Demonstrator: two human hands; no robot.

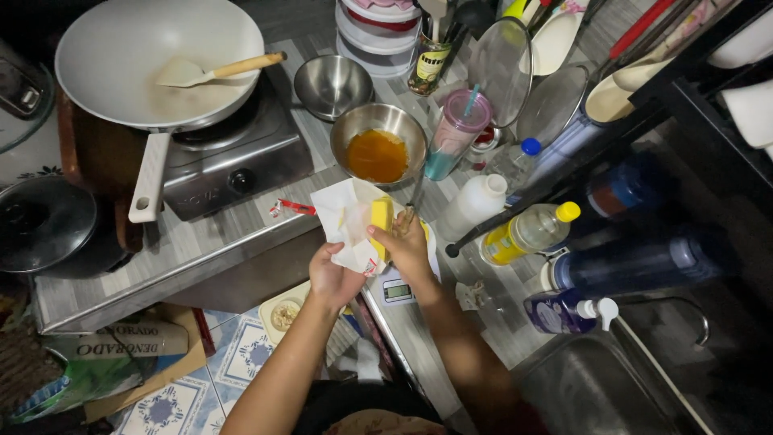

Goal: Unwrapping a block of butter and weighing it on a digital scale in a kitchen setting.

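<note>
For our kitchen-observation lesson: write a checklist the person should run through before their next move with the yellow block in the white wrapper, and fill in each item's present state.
1. Left hand supports the white wrapper from below: ok.
2. Right hand has hold of the yellow block: ok, fingers rest on it.
3. Wrapper peeled fully off the block: not ok, paper wraps its left side.
4. Small scale under the hands is free and readable: cannot tell, hands cover most of it.
5. Steel bowl of amber liquid stands upright and close by: ok.
6. Burner under the white pan is off: cannot tell.
</note>
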